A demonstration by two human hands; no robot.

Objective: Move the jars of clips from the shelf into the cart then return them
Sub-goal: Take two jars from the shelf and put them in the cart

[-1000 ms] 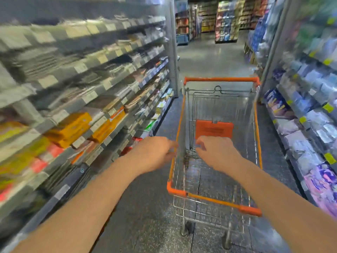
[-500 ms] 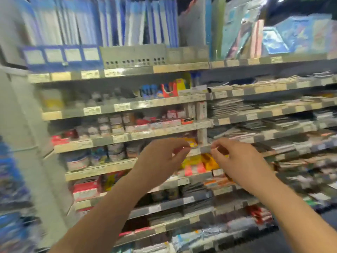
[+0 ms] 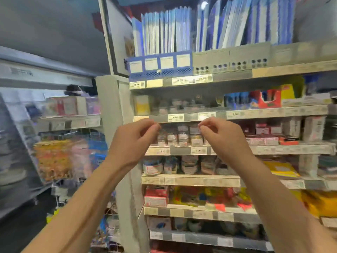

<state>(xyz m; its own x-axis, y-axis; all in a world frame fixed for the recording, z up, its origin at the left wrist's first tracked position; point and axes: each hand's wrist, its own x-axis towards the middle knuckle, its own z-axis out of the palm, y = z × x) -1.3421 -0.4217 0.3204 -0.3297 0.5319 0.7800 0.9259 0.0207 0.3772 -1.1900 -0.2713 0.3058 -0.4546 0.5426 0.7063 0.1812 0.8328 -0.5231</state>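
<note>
The left hand [image 3: 135, 141] and right hand [image 3: 224, 139] are raised side by side, each with fingers curled in toward the thumb, clenched on nothing. The small clear plastic jars of clips [image 3: 182, 137] stand in the gap between both hands, just behind them, on the grey metal store shelf [image 3: 291, 149], blurred.

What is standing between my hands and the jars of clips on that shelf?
Nothing visible. The left hand and right hand are raised in front of the jars, and the shelf front is open. Only the price rail runs below them.
</note>
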